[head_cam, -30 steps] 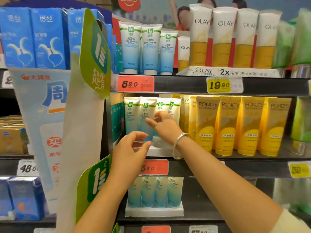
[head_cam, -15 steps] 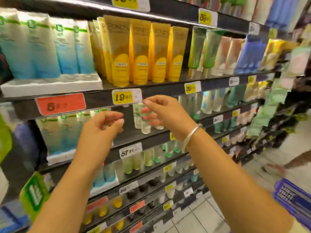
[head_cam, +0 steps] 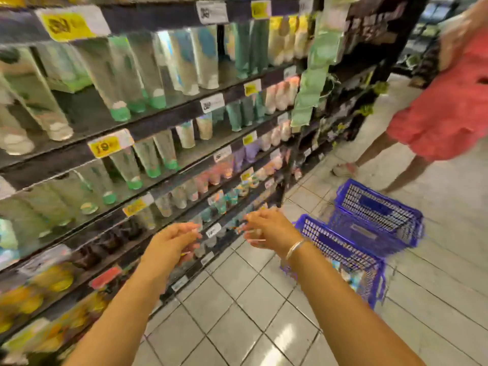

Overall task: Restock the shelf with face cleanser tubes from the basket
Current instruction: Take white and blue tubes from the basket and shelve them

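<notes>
looking down a shop aisle, i see pale square floor tiles, glossy with a bright glare patch, and dark shelves running along my left, blurred by motion. tubes stand cap-down in rows, translucent with green or white caps; yellow and white price tags sit on the shelf edges. two blue plastic mesh baskets rest on the floor at right, one behind the other; the near one holds packs too blurred to name. my left hand and right hand hang ahead of me over the floor, fingers loosely curled, grasping nothing. a silver bangle rings the right wrist. a person in a red dress stands beyond the baskets.
</notes>
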